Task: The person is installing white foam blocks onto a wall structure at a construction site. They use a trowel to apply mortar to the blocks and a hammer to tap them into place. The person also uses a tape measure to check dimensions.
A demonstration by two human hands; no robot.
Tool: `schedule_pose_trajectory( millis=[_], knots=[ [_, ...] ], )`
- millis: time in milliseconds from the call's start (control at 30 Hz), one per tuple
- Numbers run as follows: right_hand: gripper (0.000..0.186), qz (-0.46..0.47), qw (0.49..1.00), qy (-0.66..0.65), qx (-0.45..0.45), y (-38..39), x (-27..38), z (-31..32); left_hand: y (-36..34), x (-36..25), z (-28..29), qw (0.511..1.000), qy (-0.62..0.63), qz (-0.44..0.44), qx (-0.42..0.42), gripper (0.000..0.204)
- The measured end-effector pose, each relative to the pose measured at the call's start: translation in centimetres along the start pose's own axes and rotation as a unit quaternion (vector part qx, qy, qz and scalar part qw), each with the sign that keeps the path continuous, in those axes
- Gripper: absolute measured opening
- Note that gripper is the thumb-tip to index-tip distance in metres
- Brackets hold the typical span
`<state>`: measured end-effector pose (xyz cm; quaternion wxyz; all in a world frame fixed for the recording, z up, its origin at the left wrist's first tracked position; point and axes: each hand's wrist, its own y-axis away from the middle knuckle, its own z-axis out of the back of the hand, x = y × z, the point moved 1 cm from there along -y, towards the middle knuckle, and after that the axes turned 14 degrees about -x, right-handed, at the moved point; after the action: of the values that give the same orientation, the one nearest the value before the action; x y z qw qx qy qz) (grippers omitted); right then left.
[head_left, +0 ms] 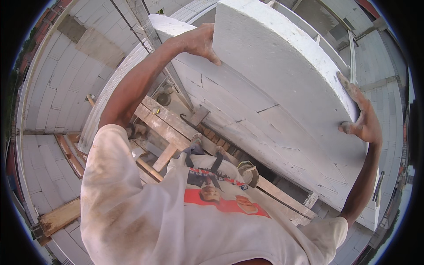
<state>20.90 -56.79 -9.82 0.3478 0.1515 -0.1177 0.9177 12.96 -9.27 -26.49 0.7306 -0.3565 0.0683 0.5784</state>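
White block walls curve around on every side, with plank scaffolding underfoot. Up front, a big white block (282,66) is held above the top of the half-built wall (247,128), tilted, not yet seated. Left hand (201,42) clamps its near upper corner, fingers wrapped over the edge; right hand (360,117) presses flat against the far end, fingers spread. Below, wooden planks (168,128) carry a bucket (249,172) just by the feet. Risk, as I read it: the right palm only pushes, so a dusty slip could drop the block onto the planks.
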Motion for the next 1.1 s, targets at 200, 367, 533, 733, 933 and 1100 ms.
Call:
schedule_pose_trajectory(
  millis=[200, 367, 533, 733, 933, 1100],
  knots=[
    [0.113, -0.043, 0.998, 0.034, -0.013, 0.6, 2.7, 0.8, -1.7, 1.3, -0.8, 0.999, 0.015, -0.035, 0.010, 0.075],
    [0.114, -0.026, 0.997, 0.065, -0.028, 1.0, 1.3, -0.1, -1.6, -0.3, -0.6, 1.000, -0.015, 0.002, 0.016, 0.082],
    [0.087, -0.007, 0.974, 0.200, -0.109, 3.4, 0.3, 0.8, 0.3, 1.3, 0.0, 0.994, -0.075, 0.064, 0.056, 0.113],
    [0.077, -0.206, 0.893, 0.323, -0.238, 18.7, -4.4, 9.4, 3.3, -3.7, 1.0, 0.979, -0.083, 0.025, -0.185, 0.065],
    [0.063, -0.290, 0.813, 0.372, -0.340, 32.0, -12.7, 10.6, 6.3, -9.3, 3.2, 0.935, 0.029, -0.163, -0.315, 0.032],
    [0.078, -0.429, 0.803, 0.318, -0.264, 38.8, -19.5, 10.9, -2.2, -21.6, 1.0, 0.903, -0.068, -0.356, -0.231, 0.047]
  ],
)
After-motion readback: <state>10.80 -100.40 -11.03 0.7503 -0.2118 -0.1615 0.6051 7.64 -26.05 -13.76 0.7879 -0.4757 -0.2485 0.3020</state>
